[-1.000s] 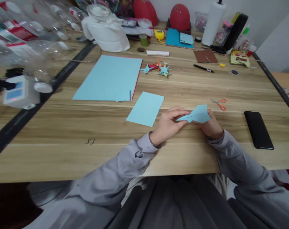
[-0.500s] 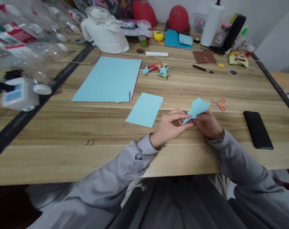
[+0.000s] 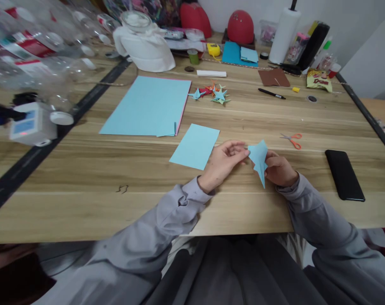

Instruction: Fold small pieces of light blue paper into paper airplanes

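A partly folded piece of light blue paper (image 3: pixel 258 157) is held above the table, its narrow point hanging down toward me. My right hand (image 3: pixel 280 169) grips its right side, with the fingertips partly hidden behind the paper. At the upper left corner, my left hand (image 3: pixel 224 160) pinches the paper between thumb and fingers. Beside the left hand a flat light blue sheet (image 3: pixel 195 146) lies on the wood. Small scissors with orange handles (image 3: pixel 294 140) rest beyond the right hand, blades pointing left.
A large stack of blue paper (image 3: pixel 148 106) lies at the left, with several folded paper stars (image 3: pixel 219 95) beside it. A black phone (image 3: pixel 344 174) is at the right. Further back are a pen (image 3: pixel 272 93), brown paper (image 3: pixel 274 78) and a tape measure (image 3: pixel 213 50). Plastic bottles (image 3: pixel 36 55) crowd the far left.
The folded blue paper has been turned, so its narrow point now faces down toward me instead of lower left. My left hand has shifted its hold to the upper left corner.
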A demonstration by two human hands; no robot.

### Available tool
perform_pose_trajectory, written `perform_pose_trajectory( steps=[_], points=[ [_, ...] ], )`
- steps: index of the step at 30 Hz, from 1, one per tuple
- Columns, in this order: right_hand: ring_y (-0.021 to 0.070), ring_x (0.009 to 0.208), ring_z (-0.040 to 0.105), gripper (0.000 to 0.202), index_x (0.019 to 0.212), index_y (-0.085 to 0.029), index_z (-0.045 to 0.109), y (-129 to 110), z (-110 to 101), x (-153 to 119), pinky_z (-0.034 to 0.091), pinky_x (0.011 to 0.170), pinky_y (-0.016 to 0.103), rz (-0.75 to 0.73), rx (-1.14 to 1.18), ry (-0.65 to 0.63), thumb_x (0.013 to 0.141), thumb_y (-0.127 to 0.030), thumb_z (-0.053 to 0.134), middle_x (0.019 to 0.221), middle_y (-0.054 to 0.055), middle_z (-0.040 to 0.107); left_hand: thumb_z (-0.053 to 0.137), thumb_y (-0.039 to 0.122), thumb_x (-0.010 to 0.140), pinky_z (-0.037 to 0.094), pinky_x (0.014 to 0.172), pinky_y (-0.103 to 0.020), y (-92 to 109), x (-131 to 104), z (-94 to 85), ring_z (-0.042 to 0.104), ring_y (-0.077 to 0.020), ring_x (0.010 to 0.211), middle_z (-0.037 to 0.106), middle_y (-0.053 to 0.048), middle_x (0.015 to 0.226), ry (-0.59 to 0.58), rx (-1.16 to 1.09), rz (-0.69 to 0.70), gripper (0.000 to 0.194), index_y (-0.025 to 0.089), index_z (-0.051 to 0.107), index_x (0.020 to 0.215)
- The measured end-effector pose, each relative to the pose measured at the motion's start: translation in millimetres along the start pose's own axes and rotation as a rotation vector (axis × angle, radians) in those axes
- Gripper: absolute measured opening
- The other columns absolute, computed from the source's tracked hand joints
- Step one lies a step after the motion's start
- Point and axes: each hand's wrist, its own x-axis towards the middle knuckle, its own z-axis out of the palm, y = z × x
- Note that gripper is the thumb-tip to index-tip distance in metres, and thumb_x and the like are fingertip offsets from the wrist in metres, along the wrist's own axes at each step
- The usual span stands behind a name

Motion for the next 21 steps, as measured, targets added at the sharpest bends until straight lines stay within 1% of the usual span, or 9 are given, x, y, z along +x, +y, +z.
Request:
perform_pose_trajectory(
  steps=[2, 5, 7, 9, 13, 16, 18, 19, 21],
  points=[
    [0.0065, 0.040, 0.047, 0.013, 0.065, -0.015, 0.067, 0.8, 1.1, 0.1, 0.038, 0.037, 0.016, 0.027, -0.021, -0.047, 0.053, -0.016, 0.060, 0.052, -0.003, 0.060, 0.084, 0.026, 0.063, 0.053, 0.056, -0.024, 0.3, 0.1, 1.0, 0.065, -0.0116, 0.059, 0.069, 0.001, 0.070, -0.013, -0.017, -0.031, 0.042, 0.014, 0.065, 0.099],
    [0.0071, 0.041, 0.047, 0.018, 0.069, -0.015, 0.069, 1.6, 3.3, 0.1, 0.036, 0.037, 0.016, 0.071, -0.042, -0.111, 0.052, -0.015, 0.061, 0.053, -0.002, 0.061, 0.079, 0.016, 0.062, 0.052, 0.055, -0.022, 1.8, 0.3, 1.6, 0.061, -0.0088, 0.052, 0.066, 0.005, 0.065, -0.021, 0.013, -0.052, 0.042, 0.014, 0.061, 0.100],
    [0.0072, 0.042, 0.047, 0.022, 0.072, -0.015, 0.069, 1.7, 3.6, -0.1, 0.035, 0.037, 0.017, 0.075, -0.042, -0.113, 0.051, -0.016, 0.060, 0.055, -0.002, 0.062, 0.075, 0.012, 0.061, 0.052, 0.055, -0.022, 3.1, 0.5, 1.2, 0.061, -0.0084, 0.050, 0.067, 0.005, 0.065, -0.013, 0.035, -0.049, 0.041, 0.014, 0.061, 0.099],
    [0.0071, 0.043, 0.048, 0.024, 0.074, -0.015, 0.069, 1.4, 2.5, -0.4, 0.035, 0.038, 0.017, 0.068, -0.045, -0.087, 0.052, -0.016, 0.059, 0.058, -0.002, 0.063, 0.071, 0.009, 0.060, 0.052, 0.056, -0.023, 4.1, 0.8, 0.3, 0.062, -0.0090, 0.051, 0.068, 0.005, 0.066, -0.005, 0.038, -0.041, 0.040, 0.014, 0.061, 0.099],
    [0.0077, 0.043, 0.048, 0.021, 0.071, -0.016, 0.067, 1.4, -1.9, -0.8, 0.037, 0.040, 0.019, 0.055, -0.042, -0.038, 0.053, -0.017, 0.056, 0.058, -0.002, 0.063, 0.067, 0.011, 0.064, 0.053, 0.057, -0.026, 5.4, 1.3, -2.2, 0.063, -0.0111, 0.053, 0.069, 0.002, 0.068, -0.007, -0.010, -0.005, 0.034, 0.014, 0.062, 0.097],
    [0.0088, 0.043, 0.049, 0.019, 0.069, -0.015, 0.067, 2.2, -3.9, -1.0, 0.037, 0.040, 0.020, 0.069, -0.030, -0.052, 0.053, -0.017, 0.056, 0.056, -0.001, 0.063, 0.071, 0.019, 0.068, 0.053, 0.059, -0.027, 5.9, 1.5, -3.3, 0.063, -0.0118, 0.056, 0.069, 0.001, 0.068, 0.017, -0.060, 0.009, 0.028, 0.014, 0.062, 0.094],
    [0.0086, 0.043, 0.050, 0.019, 0.070, -0.015, 0.067, 2.5, -3.8, -1.3, 0.037, 0.040, 0.019, 0.100, -0.033, -0.078, 0.054, -0.016, 0.057, 0.057, -0.001, 0.064, 0.076, 0.025, 0.068, 0.053, 0.061, -0.027, 5.7, 1.5, -3.3, 0.064, -0.0127, 0.061, 0.070, 0.000, 0.071, 0.007, -0.086, -0.024, 0.032, 0.015, 0.063, 0.095],
    [0.0083, 0.043, 0.050, 0.019, 0.071, -0.016, 0.067, 2.4, -3.4, -1.5, 0.037, 0.041, 0.019, 0.114, -0.033, -0.085, 0.055, -0.015, 0.057, 0.058, -0.001, 0.064, 0.079, 0.025, 0.066, 0.053, 0.061, -0.027, 5.4, 1.4, -3.3, 0.065, -0.0129, 0.063, 0.070, -0.001, 0.073, -0.013, -0.091, -0.045, 0.034, 0.015, 0.064, 0.095],
    [0.0079, 0.044, 0.049, 0.017, 0.070, -0.016, 0.066, 1.9, -2.2, -2.0, 0.037, 0.042, 0.019, 0.127, -0.021, -0.099, 0.056, -0.014, 0.057, 0.058, -0.002, 0.065, 0.081, 0.020, 0.061, 0.051, 0.062, -0.025, 4.7, 1.3, -3.3, 0.065, -0.0121, 0.065, 0.070, -0.001, 0.076, -0.057, -0.084, -0.065, 0.038, 0.015, 0.067, 0.096]
  ],
)
